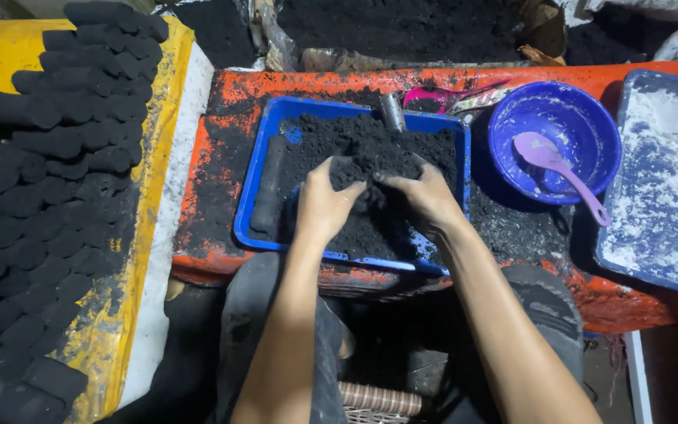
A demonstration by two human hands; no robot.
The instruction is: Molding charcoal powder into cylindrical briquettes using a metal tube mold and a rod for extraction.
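Fingers of left hand [325,206] and right hand [425,200] curl inward, cupping a clump of black powder [364,177] between them, seemingly to press it | clump sits mid blue tray [249,212] on orange bench [221,118] | finished black rolls [49,157] stacked left on yellow sheet [168,118] | blue bowl [590,133] with purple spoon [555,161] right

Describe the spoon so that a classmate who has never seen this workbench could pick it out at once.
Start at the orange table and look right of the blue tray of black powder. There sits a round blue bowl. The spoon lies in it, handle over the rim: pale purple plastic, the only such utensil here.
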